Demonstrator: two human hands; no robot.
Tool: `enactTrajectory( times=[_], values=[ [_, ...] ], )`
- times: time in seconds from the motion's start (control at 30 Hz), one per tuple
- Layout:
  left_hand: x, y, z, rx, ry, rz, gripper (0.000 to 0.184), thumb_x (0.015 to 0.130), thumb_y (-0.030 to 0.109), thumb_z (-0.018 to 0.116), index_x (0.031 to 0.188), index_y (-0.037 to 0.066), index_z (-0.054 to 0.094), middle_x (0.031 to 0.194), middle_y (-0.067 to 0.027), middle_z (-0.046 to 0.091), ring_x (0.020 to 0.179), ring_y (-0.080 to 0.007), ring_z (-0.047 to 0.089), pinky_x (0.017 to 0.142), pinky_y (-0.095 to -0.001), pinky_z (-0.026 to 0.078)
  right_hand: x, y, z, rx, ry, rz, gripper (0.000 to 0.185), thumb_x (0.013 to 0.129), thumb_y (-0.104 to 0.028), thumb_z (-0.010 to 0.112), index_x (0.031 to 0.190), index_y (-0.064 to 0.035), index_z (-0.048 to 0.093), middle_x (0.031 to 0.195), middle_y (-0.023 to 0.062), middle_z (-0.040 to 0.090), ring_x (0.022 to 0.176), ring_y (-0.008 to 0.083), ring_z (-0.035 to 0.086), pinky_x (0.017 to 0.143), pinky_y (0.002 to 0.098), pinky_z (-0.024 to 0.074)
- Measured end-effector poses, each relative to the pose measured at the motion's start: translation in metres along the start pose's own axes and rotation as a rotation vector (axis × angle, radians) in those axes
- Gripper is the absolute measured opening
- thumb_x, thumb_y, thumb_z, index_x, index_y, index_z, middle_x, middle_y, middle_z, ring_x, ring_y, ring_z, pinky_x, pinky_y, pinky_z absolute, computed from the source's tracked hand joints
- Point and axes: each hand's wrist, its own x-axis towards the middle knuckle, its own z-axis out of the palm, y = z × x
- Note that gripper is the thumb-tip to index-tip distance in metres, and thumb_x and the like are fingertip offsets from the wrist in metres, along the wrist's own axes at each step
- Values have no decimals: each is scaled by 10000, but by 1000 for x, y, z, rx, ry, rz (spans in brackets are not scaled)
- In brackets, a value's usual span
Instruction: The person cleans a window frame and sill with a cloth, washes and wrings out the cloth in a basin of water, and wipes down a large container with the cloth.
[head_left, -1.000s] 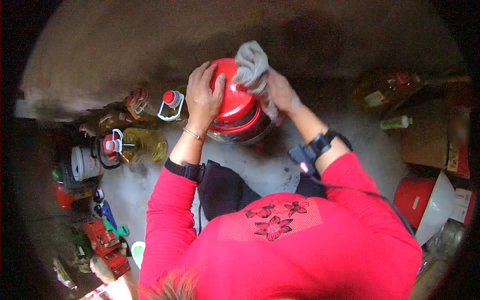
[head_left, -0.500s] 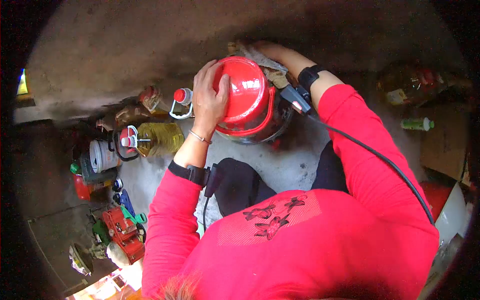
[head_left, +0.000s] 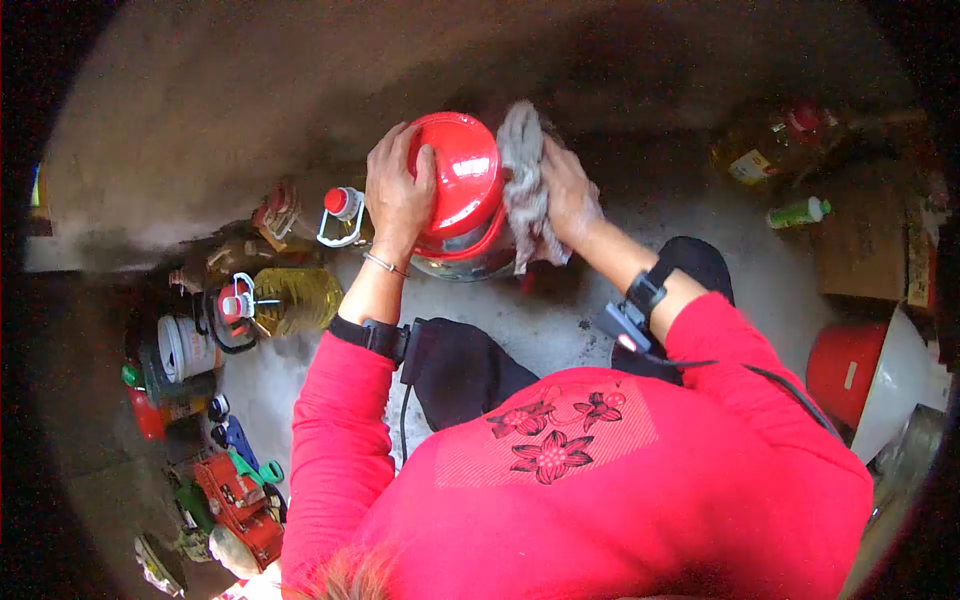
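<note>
A container with a glossy red lid [head_left: 462, 170] stands upright on the grey floor, its lower side dark and shiny. My left hand [head_left: 398, 190] rests on the left edge of the lid, thumb spread from the fingers and lying on top. At the container's right side my right hand [head_left: 570, 192] is closed on a grey-white cloth [head_left: 524, 180], which hangs down along the rim and side. Part of my right fingers is hidden behind the cloth.
Left of the container are a red-capped bottle [head_left: 343, 204], an oil jug [head_left: 300, 300], a white bucket [head_left: 187, 347] and a red toolbox [head_left: 238, 500]. To the right lie a green bottle [head_left: 798, 213], a cardboard box [head_left: 858, 250] and a red basin [head_left: 845, 372]. A wall rises behind.
My right hand has come back with the cloth from behind the container to its right side. My left hand stays on the lid. The view has shifted slightly.
</note>
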Motion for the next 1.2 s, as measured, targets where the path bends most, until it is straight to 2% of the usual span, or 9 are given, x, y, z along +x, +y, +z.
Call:
enactTrajectory(
  times=[0.17,0.43,0.63,0.73,0.87,0.97,1.13,1.17,1.2],
  values=[
    [-2,2,-1,-10,6,2,321,834,222,544,1105,51,564,1164,-140,542,1079,-320,493,915,-397,402,-38,-57,-26,-187,-117,-78,394,725,-73,522,1101,46,529,1201,247,451,1210,420,329,1005,504,300],
    [-3,8,-7,-8,-11,9,321,833,215,542,1108,50,561,1165,-151,537,1082,-326,486,922,-399,393,13,-25,-5,29,-32,104,445,732,-139,555,1160,-24,519,1265,199,432,1187,382,382,949,489,356],
    [2,8,-7,-4,-35,-4,312,832,215,542,1097,51,560,1164,-142,532,1080,-324,484,922,-397,393,94,55,51,148,-428,-48,451,788,-235,544,1178,-12,505,1192,231,505,1094,374,483,903,420,406],
    [2,7,-8,-25,-42,-15,313,830,222,546,1095,54,560,1164,-135,532,1080,-317,486,919,-393,397,138,49,64,-34,-705,133,380,799,-160,517,1149,-10,525,1134,219,550,1017,357,547,862,420,445],
    [3,3,-6,-47,-46,-41,317,824,230,554,1091,59,563,1161,-129,535,1076,-309,491,917,-388,400,154,76,95,293,-787,130,404,816,-303,565,1115,-32,580,1125,161,591,1048,279,550,879,357,425],
    [2,5,-7,-71,-28,-65,309,821,229,556,1082,64,570,1157,-126,538,1073,-307,494,917,-386,400,117,36,13,887,-673,576,438,829,-320,552,1175,-52,543,1146,133,579,1061,249,534,895,338,413],
    [2,1,-4,-60,-28,-34,307,821,229,552,1086,75,569,1154,-121,539,1073,-309,494,915,-390,404,50,39,-8,799,-529,630,454,835,-319,535,1204,-56,504,1196,133,528,1104,256,489,930,349,380],
    [2,2,-5,-57,-28,-47,309,822,232,551,1088,75,569,1155,-120,538,1073,-309,494,914,-391,404,75,25,26,773,-493,642,459,836,-319,530,1211,-57,494,1209,133,515,1115,258,477,938,352,372],
    [2,4,-5,-55,-28,-58,310,823,234,550,1089,76,568,1156,-119,537,1072,-309,494,913,-392,405,19,22,-9,747,-455,654,463,838,-319,526,1219,-58,484,1221,133,502,1126,259,466,947,355,363]
  ],
)
